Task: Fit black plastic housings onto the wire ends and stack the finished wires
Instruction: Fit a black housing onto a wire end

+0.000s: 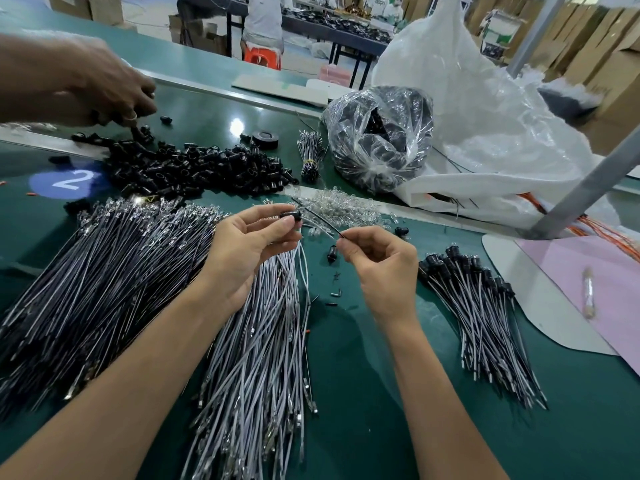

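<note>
- Above the green bench [360, 393], both hands are up and close together, not touching
- The left hand [249, 251] pinches a black plastic housing [290, 216] between thumb and fingertips, palm turned to the camera
- The right hand [381, 268] has its fingers curled, thumb and forefinger nipping a thin black wire [322, 221]; that wire slants up and left towards the housing; whether its tip is inside the housing, I cannot tell
- Under the hands lies a heap of grey wires [263, 341], fanned towards the camera, with metal terminals at the near ends; just left of it is a bigger heap of dark wires [104, 271]
- Over on the right lies the finished stack [485, 306], with black housings on the far ends, well apart from both hands
- Beyond the dark wires sits a pile of loose housings [194, 168]; another person's hand [114, 91] reaches down at its far left edge, fingertips at the parts
- Between the pile and the hands is a scatter of clear glass bulbs [339, 206]; a stray housing [401, 231] lies beside it
- Farther back, a clear bag of black parts [377, 140] leans against a big white sack [485, 116]; a tied wire bundle [310, 157] and a black tape roll [265, 138] lie near it
</note>
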A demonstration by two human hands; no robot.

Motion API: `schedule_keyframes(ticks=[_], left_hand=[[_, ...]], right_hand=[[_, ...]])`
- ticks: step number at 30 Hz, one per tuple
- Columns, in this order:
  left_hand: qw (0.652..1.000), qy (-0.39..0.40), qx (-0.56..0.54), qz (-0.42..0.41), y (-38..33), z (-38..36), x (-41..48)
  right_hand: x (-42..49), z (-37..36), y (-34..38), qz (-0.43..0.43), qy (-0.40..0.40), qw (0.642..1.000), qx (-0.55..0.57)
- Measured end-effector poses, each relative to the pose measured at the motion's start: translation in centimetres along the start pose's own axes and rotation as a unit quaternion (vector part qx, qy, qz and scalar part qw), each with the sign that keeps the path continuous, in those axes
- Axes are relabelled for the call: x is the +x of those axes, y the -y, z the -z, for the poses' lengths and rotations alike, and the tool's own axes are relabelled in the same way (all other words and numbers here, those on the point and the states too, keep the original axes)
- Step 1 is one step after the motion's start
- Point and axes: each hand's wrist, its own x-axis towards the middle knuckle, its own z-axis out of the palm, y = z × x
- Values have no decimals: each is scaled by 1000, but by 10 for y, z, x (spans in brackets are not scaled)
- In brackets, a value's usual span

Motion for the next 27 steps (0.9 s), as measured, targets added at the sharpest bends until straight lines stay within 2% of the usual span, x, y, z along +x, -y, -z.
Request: schedule_keyframes(ticks=[5, 12, 19, 24, 27], left_hand=[[1000, 8, 26, -1, 1, 2, 1], [998, 22, 56, -8, 1, 0, -1], [987, 22, 153, -40, 7, -5, 0], [990, 13, 133, -50, 11, -3, 2], [991, 17, 125, -44, 11, -3, 2]], right_hand=[[3, 5, 0, -11, 10, 1000, -1], [1, 2, -3, 28, 20, 995, -91], [0, 0, -7, 63, 44, 984, -161], [2, 2, -9, 64, 68, 981, -172], [2, 1, -8, 42, 76, 986, -142]])
